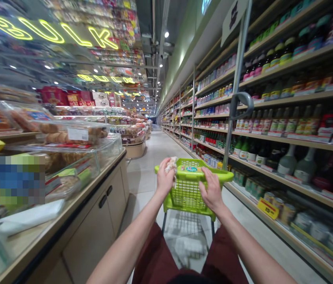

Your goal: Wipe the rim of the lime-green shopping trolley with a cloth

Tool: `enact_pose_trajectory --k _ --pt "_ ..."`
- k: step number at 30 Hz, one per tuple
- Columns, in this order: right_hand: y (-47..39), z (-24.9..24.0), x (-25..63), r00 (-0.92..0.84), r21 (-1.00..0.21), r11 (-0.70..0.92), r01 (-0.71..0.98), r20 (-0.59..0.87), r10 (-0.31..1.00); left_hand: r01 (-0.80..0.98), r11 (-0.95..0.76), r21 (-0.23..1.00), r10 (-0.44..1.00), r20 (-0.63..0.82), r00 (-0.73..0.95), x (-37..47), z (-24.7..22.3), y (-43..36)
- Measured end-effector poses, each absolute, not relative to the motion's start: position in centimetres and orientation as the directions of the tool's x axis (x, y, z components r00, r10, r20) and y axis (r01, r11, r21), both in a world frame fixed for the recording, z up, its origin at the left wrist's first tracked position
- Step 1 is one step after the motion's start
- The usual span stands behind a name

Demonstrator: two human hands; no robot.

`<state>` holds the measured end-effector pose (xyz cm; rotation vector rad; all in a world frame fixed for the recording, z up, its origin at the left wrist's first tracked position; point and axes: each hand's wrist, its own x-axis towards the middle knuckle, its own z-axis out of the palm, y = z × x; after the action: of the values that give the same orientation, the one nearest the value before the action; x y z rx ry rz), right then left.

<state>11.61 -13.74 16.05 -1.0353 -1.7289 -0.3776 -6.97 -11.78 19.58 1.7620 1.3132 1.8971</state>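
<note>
I'm in a long supermarket aisle that runs far ahead of the cart, with pale floor (154,148) under and beyond it. Tall wall shelving (293,142) lines the aisle to the right of the cart, stocked with bottles and cans. To the cart's left, apart from it, stands a wood-fronted desk (92,232), topped with glass panels and clear boxes (77,134) of what look like baked goods; above and left of the cart hang yellow BULK signs (60,40). The lime-green shopping cart (190,207) itself is upright just in front of me, and I judge the step in hand to be guiding it along the aisle. My right hand (210,187) lies loosely over the right part of its handle (227,176), fingers extended rather than clenched. My left hand (164,177), at the left part, grasps a crumpled whitish wad (171,165); whether cloth or tissue, I can't tell. As I see it, the next move calls for even pressure from both palms, steering straight between desk and shelving without dropping the wad.
</note>
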Motion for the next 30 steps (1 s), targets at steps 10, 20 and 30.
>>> enact_pose_trajectory --k 10,20,30 --pt "-14.2 19.1 7.1 -0.099 -0.281 0.739 0.613 0.9 0.424 0.33 -0.621 0.711 0.781 0.599 0.178 -5.9 20.3 -14.2" --pt "-10.1 16.4 7.7 -0.389 0.082 0.61 0.788 0.834 0.391 0.946 -0.314 0.078 0.772 0.6 0.207 -9.2 17.2 -10.0" --pt "-8.8 13.4 16.9 -0.169 0.012 0.61 0.792 0.965 0.2 0.977 -0.199 0.079 0.874 0.465 0.14 -8.7 18.1 -12.4"
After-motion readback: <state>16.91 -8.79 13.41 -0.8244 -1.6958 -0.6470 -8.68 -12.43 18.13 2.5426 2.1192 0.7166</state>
